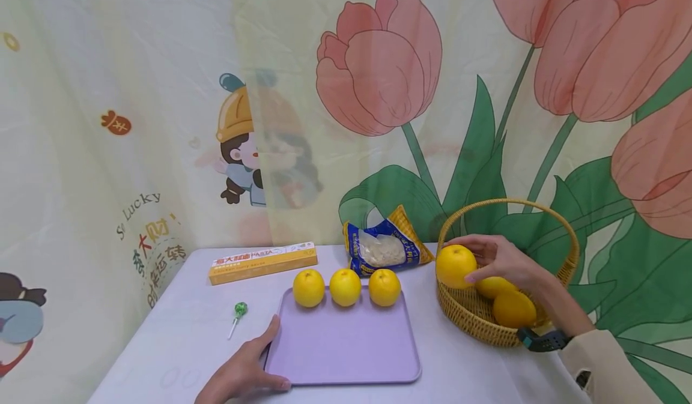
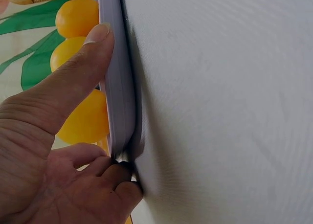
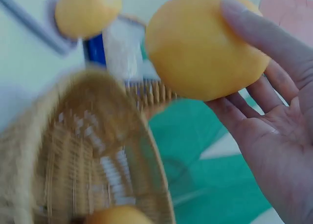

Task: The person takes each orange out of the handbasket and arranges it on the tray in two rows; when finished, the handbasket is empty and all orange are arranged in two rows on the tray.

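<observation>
My right hand (image 1: 500, 260) holds a round yellow orange (image 1: 456, 266) between thumb and fingers, just above the left rim of a wicker basket (image 1: 470, 326). In the right wrist view the thumb lies along one side of this orange (image 3: 203, 45), with fingers beneath it. More oranges (image 1: 515, 308) lie inside the basket. My left hand (image 1: 243, 362) grips the near left corner of a lilac tray (image 1: 346, 347); the left wrist view has its thumb on the rim and its fingers curled at the edge. Three oranges (image 1: 345, 287) stand in a row along the tray's far side.
A pasta box (image 1: 263, 263) lies at the table's back left, and a blue and yellow pasta bag (image 1: 384, 245) leans behind the tray. Left of the tray is a green lollipop (image 1: 240, 309). The basket's tall handle (image 1: 508, 201) arches over its opening.
</observation>
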A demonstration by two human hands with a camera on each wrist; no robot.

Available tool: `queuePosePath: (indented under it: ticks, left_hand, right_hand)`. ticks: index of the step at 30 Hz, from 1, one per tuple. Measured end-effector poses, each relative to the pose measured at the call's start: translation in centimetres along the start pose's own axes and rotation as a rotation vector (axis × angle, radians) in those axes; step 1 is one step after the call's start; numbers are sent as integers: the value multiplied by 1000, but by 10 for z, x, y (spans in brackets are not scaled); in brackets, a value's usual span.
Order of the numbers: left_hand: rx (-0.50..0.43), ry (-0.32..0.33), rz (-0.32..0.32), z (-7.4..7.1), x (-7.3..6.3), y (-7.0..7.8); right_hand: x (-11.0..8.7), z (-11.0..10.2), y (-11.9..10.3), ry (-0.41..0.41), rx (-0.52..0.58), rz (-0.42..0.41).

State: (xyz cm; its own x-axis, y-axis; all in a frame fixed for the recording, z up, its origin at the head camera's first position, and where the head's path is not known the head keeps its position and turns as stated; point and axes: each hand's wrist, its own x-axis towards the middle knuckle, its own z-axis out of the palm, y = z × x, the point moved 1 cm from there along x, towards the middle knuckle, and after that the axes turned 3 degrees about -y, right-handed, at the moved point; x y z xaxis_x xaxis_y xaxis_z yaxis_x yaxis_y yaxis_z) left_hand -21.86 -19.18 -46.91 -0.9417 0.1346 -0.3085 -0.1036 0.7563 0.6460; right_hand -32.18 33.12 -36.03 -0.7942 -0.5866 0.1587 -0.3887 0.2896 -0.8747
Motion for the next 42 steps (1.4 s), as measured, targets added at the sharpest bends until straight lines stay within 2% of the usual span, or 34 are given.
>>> queuePosePath:
  ticks: [8,11,15,22,28,31,37,42]
  left_hand:
    - [-41,19,37,0,-2,-2]
    - [-65,26,54,1,-2,-3]
    - [-41,17,28,0,0,-1]
    - [-11,8,-21,0,4,3]
    - [-48,23,22,1,-3,-2]
    - [-55,22,52,1,-4,-3]
    - [-56,-10,69,0,-2,-8]
    - [-102,-32,147,-3,-4,-10]
  right_hand:
    - [24,50,-36,-75,90,-131]
    - [34,75,-46,-73,111,-144]
    - [50,112,-51,-75,132,-162]
    - [83,180,-43,-119,212,-144]
    - [101,232,-29,-162,208,-155]
    - [106,253,-22,-166,208,-134]
    - [115,284,-8,-154,254,-114]
    - [118,295,-1,-122,283,-102]
